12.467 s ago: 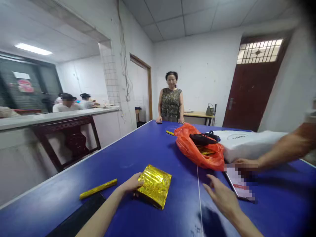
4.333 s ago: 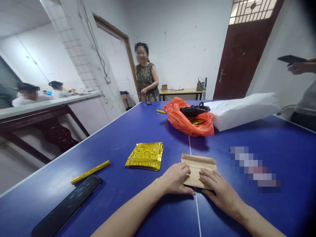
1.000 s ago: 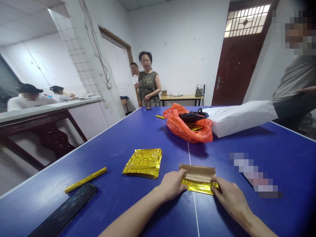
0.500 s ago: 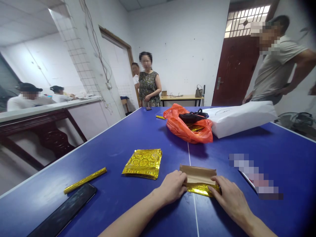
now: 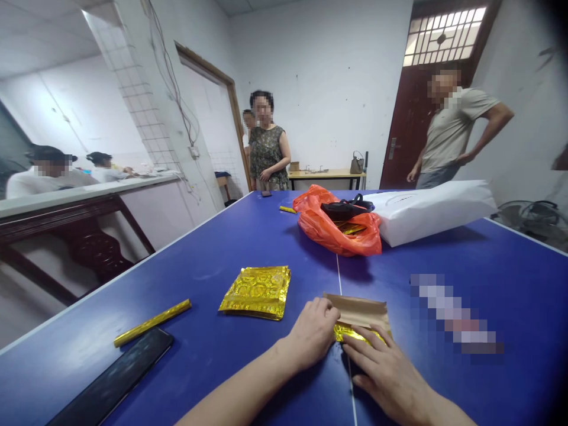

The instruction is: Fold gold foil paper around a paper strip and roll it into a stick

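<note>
A sheet of gold foil paper, brown on its inner side, lies in front of me with its near edge folded over to show gold. My left hand is closed on its left end, fingertips curled at the fold. Stretched across the gold fold, my right hand rests with fingers apart and laid flat; they cover part of the sheet's right half. A stack of gold foil sheets sits beyond my left hand. Farther left is a thin gold foil roll, beside a dark phone.
On the blue table, an orange plastic bag holds gold pieces and a black item, beside a white bag. A pixelated object lies right. Two people stand behind the table's far end; another person stands at right.
My right hand has moved left and toward me, its fingers going from gripping the sheet's right end to lying flat over the fold. The person at right has moved left, farther back.
</note>
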{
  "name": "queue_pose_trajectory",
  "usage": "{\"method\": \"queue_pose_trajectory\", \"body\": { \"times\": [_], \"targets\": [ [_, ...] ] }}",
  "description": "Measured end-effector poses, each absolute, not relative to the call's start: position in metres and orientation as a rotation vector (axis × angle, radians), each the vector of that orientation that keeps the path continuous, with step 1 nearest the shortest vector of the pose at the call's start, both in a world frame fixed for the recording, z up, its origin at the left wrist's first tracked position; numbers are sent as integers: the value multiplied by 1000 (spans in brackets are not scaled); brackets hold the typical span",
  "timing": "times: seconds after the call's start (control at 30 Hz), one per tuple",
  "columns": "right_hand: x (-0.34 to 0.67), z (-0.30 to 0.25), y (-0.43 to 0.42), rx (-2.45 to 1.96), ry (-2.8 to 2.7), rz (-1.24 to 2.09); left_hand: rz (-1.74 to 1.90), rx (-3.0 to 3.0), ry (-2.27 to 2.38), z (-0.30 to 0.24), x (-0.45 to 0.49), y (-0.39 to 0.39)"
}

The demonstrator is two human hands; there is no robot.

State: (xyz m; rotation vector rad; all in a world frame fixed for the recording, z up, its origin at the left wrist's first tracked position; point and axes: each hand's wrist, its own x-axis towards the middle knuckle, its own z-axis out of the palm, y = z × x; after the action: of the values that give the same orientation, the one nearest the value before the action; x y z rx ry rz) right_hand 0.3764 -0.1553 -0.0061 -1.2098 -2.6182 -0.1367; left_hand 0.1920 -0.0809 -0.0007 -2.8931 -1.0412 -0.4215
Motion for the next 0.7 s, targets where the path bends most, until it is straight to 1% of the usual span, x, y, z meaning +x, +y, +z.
{"method": "queue_pose_trajectory", "body": {
  "times": [0.17, 0.3, 0.4, 0.7],
  "targets": [
    [379, -2, -158, -1272, -2675, 55, -311, -2836, -795, 1, 197, -87],
    [380, 0, -159, -1286, -2674, 108, -256, -2898, -732, -2, 198, -88],
    [380, -2, -158, -1308, -2638, 68, -240, -2938, -752, -3, 198, -87],
    [388, -15, -152, -1478, -2319, -194, -159, -2919, -837, 2, 197, -89]
  ]
}}
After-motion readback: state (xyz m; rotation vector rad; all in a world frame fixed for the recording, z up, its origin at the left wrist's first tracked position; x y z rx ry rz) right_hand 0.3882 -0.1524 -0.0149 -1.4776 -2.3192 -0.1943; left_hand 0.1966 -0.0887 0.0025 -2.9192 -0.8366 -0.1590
